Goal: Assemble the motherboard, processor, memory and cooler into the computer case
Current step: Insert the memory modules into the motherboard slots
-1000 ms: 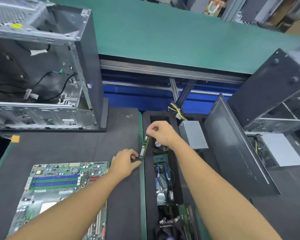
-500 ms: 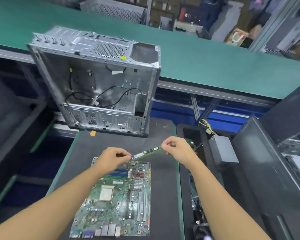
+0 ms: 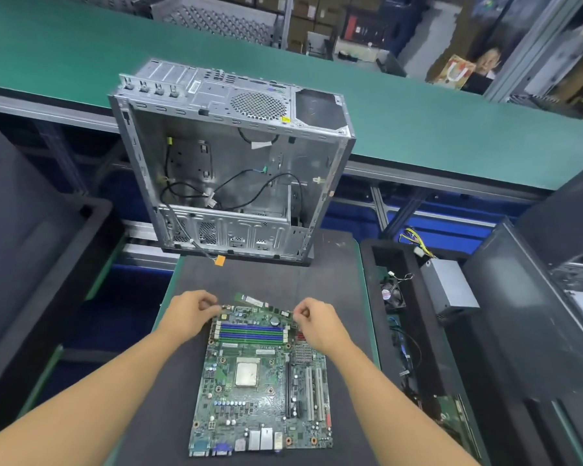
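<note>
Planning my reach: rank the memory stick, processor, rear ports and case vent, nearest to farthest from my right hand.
1. memory stick: pinched by the right hand itself, at the board's far edge.
2. processor: mid-board, toward you.
3. rear ports: board's near edge.
4. case vent: far end, on the case's top face.

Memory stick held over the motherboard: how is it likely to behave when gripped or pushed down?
The thin green memory stick spans straight between the left hand and right hand, pinched at its ends, so it is probably stiff and light. Its thin flat board looks fragile; pressed unevenly, it might tilt.
</note>
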Motion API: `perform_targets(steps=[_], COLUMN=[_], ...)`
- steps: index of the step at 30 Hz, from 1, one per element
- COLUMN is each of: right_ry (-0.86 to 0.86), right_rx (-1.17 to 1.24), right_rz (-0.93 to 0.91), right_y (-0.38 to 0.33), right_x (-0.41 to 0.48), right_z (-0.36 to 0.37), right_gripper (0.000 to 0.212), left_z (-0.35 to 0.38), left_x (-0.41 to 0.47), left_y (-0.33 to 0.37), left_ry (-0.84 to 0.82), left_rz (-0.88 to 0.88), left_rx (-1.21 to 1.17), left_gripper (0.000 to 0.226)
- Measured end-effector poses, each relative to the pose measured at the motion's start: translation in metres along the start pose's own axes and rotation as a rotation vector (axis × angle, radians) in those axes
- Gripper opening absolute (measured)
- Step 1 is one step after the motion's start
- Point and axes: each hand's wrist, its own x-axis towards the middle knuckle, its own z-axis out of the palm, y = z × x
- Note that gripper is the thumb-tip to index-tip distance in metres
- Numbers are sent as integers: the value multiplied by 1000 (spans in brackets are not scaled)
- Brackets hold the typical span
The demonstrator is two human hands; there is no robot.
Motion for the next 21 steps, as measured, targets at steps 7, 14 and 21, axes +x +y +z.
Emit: perform_targets(steps=[7,14,21], right_ry=[60,47,21], right_rx=[324,291,37], right_rz=[137,92,-34], right_y=[3,-1,-3], right_x=[-3,5,12], right_z=[31,39,34], right_gripper=[21,23,17], left_z=[7,15,14], left_x=[4,14,18], left_y=[-23,-23,-30], left_ry=[-90,-150,-179], left_rz=[-238,-296,-368], left_rx=[-198,-267,-395], left_gripper=[20,18,17])
